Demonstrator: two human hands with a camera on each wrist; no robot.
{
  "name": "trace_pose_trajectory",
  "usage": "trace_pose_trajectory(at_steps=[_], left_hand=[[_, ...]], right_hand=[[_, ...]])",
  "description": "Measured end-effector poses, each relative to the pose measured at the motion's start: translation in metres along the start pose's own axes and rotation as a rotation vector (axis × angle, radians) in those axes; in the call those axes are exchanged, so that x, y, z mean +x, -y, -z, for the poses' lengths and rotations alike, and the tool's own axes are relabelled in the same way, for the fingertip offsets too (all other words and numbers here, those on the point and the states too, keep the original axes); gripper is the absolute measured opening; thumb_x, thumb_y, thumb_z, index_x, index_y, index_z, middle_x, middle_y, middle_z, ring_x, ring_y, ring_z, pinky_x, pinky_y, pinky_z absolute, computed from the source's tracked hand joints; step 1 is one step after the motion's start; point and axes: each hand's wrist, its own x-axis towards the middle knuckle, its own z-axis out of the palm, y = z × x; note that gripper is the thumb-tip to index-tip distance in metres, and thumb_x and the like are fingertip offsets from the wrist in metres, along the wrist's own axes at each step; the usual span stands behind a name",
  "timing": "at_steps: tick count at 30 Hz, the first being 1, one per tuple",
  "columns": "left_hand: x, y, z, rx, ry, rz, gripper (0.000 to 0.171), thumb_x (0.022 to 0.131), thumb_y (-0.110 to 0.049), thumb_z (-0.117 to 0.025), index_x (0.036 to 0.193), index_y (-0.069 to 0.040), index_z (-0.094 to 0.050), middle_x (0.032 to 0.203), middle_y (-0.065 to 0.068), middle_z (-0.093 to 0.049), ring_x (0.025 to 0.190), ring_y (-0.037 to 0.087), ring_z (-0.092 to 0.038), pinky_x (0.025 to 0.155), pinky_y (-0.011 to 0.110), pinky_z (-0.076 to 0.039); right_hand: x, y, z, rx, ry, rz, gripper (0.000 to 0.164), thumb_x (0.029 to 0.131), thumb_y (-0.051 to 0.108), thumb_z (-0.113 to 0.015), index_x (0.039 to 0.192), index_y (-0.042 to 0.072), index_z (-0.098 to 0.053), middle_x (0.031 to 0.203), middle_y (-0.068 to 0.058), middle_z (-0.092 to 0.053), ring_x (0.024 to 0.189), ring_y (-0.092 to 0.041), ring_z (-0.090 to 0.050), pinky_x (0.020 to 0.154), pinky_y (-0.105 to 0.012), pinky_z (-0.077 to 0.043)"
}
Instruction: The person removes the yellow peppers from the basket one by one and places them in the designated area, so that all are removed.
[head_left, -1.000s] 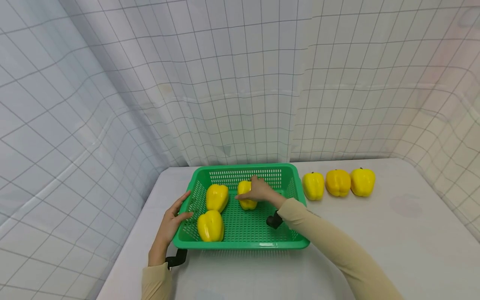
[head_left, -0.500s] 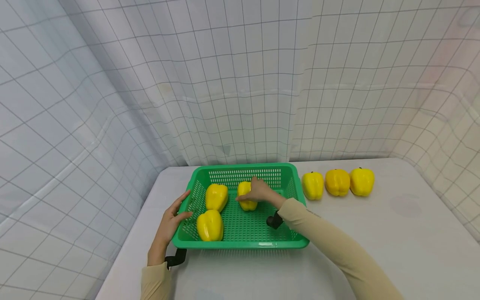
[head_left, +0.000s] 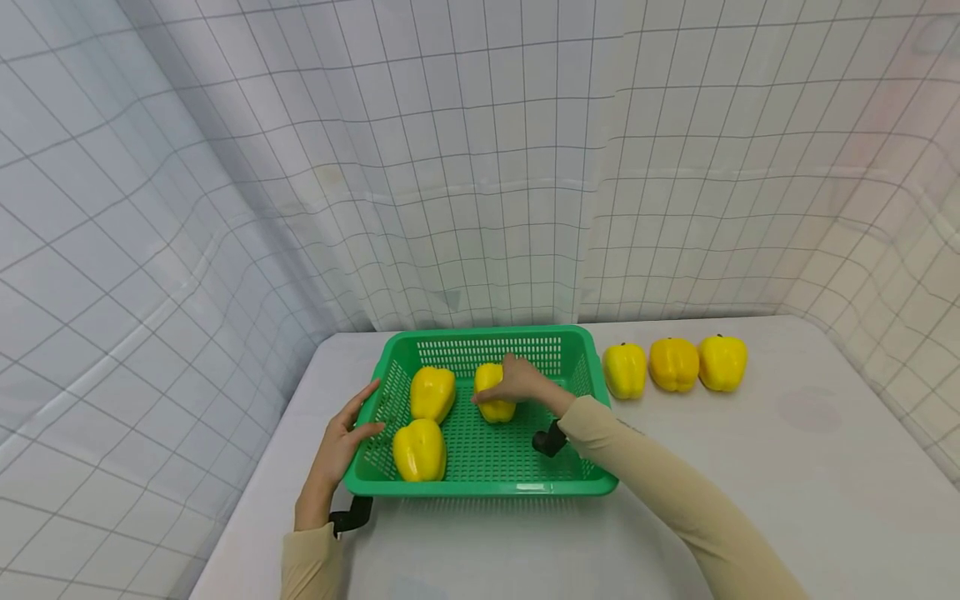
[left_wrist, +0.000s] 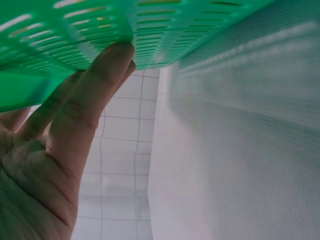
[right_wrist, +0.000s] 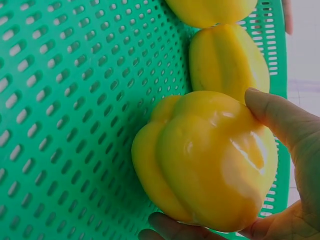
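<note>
A green plastic basket (head_left: 487,489) with slotted walls stands on the white table. My left hand (head_left: 340,440) holds its left side, thumb over the rim. From below, the left wrist view has the fingers (left_wrist: 82,107) against the outer slotted wall. Inside the basket, my right hand (head_left: 519,383) grips a yellow bell pepper (right_wrist: 205,160), thumb on one side and fingers on the other. Two more yellow bell peppers lie along the basket's left part, one toward the back (head_left: 432,394) and one at the front (head_left: 420,451).
Right of the basket, three yellow bell peppers stand in a row: one near the rim (head_left: 625,371), a deeper yellow one (head_left: 674,364) and an outer one (head_left: 723,363). White gridded curtains (head_left: 480,183) enclose the table's back and sides.
The bell pepper under my right hand has shifted very slightly toward the basket's front. Both hands keep their holds, almost still.
</note>
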Motion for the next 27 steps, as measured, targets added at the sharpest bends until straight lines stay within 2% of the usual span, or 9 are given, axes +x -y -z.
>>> trace_pose_trajectory(at_steps=[7,12,18,23,27], left_hand=[[-0.010,-0.029,-0.004,0.017,0.011,-0.004,0.062,0.092,-0.002,-0.055,0.149,-0.007,-0.031,0.146,0.023,-0.033,0.112,0.037,-0.048,0.079,0.028,-0.049],[-0.012,-0.034,-0.005,0.021,0.009,0.003,0.062,0.092,-0.001,-0.054,0.149,-0.007,-0.031,0.146,0.023,-0.033,0.113,0.038,-0.047,0.081,0.029,-0.048],[-0.007,-0.023,-0.003,0.011,0.010,-0.001,0.062,0.092,0.000,-0.054,0.149,-0.007,-0.030,0.147,0.022,-0.032,0.115,0.038,-0.046,0.082,0.030,-0.048],[-0.001,-0.005,0.000,-0.003,0.006,-0.001,0.064,0.093,-0.004,-0.056,0.150,-0.016,-0.032,0.148,0.017,-0.032,0.115,0.034,-0.046,0.081,0.027,-0.048],[0.000,0.001,0.000,0.005,0.001,-0.011,0.064,0.092,-0.008,-0.058,0.150,-0.019,-0.033,0.148,0.015,-0.032,0.115,0.033,-0.046,0.081,0.026,-0.047]], right_hand=[[-0.002,0.003,0.002,0.033,-0.010,-0.008,0.096,0.076,0.048,-0.075,0.139,-0.010,-0.031,0.113,-0.019,-0.054,0.094,-0.025,-0.053,0.080,-0.038,-0.047],[-0.005,0.005,0.005,0.076,-0.032,0.000,0.088,0.074,0.048,-0.076,0.132,-0.007,-0.039,0.104,-0.016,-0.052,0.088,-0.024,-0.053,0.074,-0.036,-0.048],[-0.008,0.007,0.008,0.104,-0.059,0.021,0.088,0.073,0.047,-0.077,0.133,-0.006,-0.039,0.108,-0.018,-0.050,0.087,-0.024,-0.052,0.071,-0.034,-0.048],[-0.010,0.009,0.009,0.140,-0.080,0.030,0.086,0.073,0.047,-0.078,0.131,-0.004,-0.040,0.107,-0.018,-0.049,0.086,-0.024,-0.053,0.068,-0.033,-0.049],[-0.012,0.010,0.010,0.155,-0.097,0.033,0.084,0.073,0.047,-0.078,0.129,-0.002,-0.041,0.109,-0.017,-0.047,0.086,-0.024,-0.053,0.066,-0.031,-0.049]])
